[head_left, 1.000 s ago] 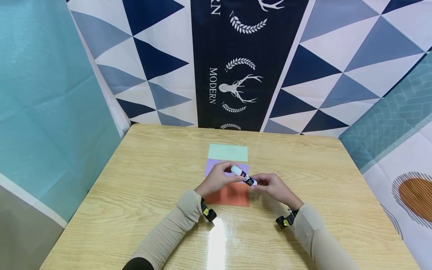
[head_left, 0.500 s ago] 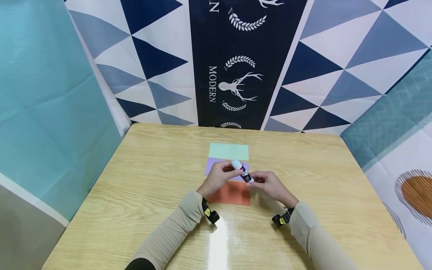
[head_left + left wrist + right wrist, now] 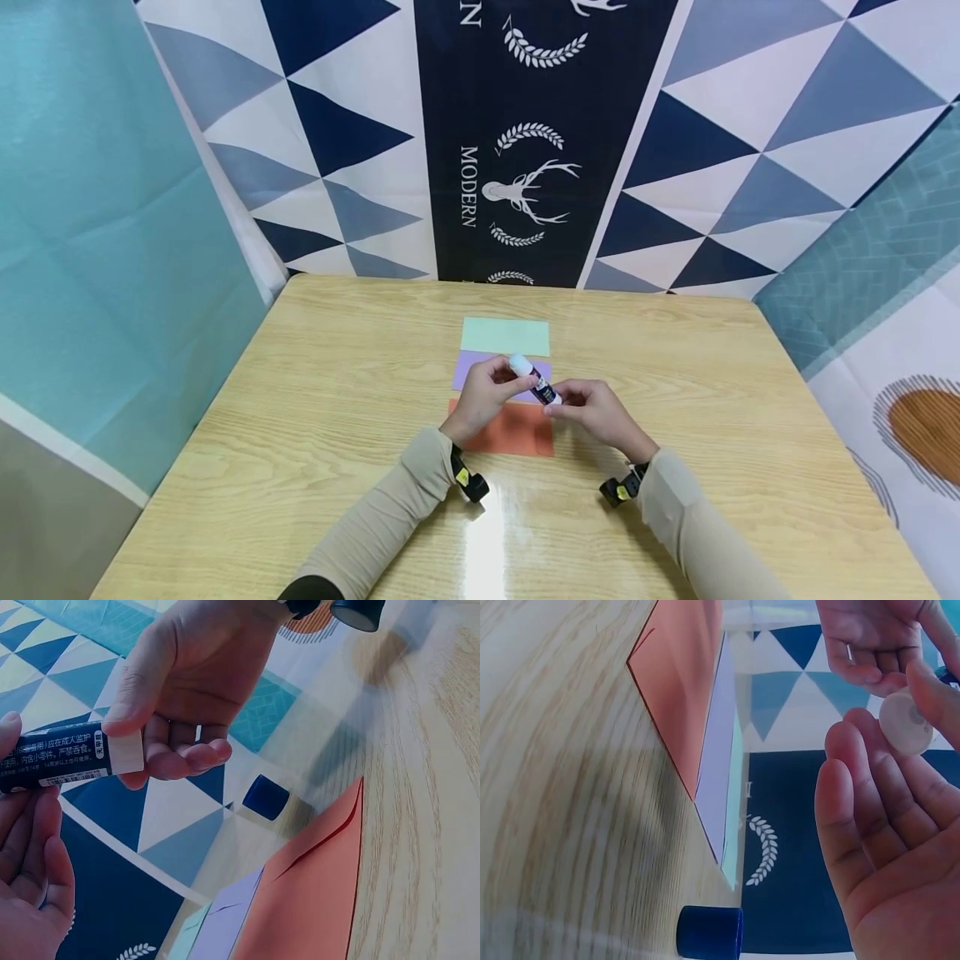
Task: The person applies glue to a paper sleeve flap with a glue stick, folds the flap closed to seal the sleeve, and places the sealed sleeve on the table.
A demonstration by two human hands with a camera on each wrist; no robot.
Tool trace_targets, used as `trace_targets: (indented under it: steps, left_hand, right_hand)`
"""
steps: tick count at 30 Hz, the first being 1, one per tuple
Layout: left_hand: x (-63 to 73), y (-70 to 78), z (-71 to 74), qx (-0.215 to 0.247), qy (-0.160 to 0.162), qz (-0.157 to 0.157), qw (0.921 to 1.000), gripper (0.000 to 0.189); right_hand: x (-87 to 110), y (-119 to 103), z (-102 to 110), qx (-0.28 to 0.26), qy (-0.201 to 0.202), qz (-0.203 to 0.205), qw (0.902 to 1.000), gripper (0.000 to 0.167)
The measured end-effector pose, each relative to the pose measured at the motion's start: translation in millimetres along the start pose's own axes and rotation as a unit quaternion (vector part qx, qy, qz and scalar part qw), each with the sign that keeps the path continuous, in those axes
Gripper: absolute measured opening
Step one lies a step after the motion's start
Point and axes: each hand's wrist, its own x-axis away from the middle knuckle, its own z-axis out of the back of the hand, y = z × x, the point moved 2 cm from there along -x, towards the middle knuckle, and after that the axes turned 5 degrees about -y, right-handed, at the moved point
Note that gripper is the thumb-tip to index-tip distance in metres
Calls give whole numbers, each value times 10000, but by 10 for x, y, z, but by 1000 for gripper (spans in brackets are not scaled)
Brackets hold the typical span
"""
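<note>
A glue stick (image 3: 543, 388) with a dark printed label is held tilted above the envelopes, its white end up and to the left. My left hand (image 3: 484, 395) grips its barrel between thumb and fingers. At the lower end, the thumb and fingers of my right hand (image 3: 597, 412) pinch the white base (image 3: 126, 753). Beneath the hands lie a green envelope (image 3: 505, 336), a purple envelope (image 3: 467, 372) and an orange envelope (image 3: 517, 429), partly covered by the left hand. A dark blue cap (image 3: 266, 797) stands on the table by the envelopes, hidden in the head view.
The wooden table (image 3: 337, 358) reaches back to a patterned cloth (image 3: 360, 142). A teal cloth (image 3: 112, 233) hangs along the left side. Each wrist wears a small black camera, such as the right wrist camera (image 3: 617, 492).
The glue stick has tipped more upright, its white end rising. My right hand has shifted slightly left along with the base. Both hands keep their hold, and the envelopes lie where they were.
</note>
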Motion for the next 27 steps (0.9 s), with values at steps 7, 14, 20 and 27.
trace_targets:
  steps: [7,14,20,27]
  left_hand:
    - [7,40,7,31,77,-8,10000,18]
    - [15,35,16,-33,58,6,10000,20]
    - [31,56,25,-91,82,-97,9999,21]
    - [6,-23,25,-71,135,-154,9998,19]
  right_hand:
    - [-11,22,-11,-199,20,-43,9998,22]
    - [1,23,7,-417,-132,19,9990,26]
    - [12,44,53,-608,-432,-5,9972,34]
    - [23,49,61,-776,-793,174,9937,35]
